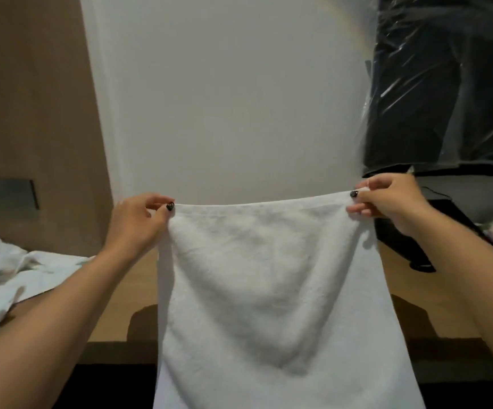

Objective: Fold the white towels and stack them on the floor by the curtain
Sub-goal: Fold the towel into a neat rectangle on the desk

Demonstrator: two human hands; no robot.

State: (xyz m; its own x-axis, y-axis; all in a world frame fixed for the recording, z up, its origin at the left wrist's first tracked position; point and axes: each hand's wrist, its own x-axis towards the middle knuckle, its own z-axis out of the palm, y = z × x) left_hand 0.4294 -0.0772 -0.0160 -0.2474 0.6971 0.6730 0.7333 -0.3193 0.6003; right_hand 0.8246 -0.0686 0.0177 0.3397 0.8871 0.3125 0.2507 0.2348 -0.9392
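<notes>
I see the white towel point(271, 290) hanging flat in mid-air before a white wall point(224, 98), held up by its top corners. My left hand point(139, 222) pinches the left corner between thumb and fingers; my right hand point(389, 199) pinches the right corner likewise. Crumpled white sheets point(6, 273) lie lower left; plastic-wrapped dark clothing point(446, 84) hangs upper right.

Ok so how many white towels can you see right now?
2, possibly more. One towel hangs between the left hand and right hand. A crumpled white heap at left may be another, or several.
</notes>
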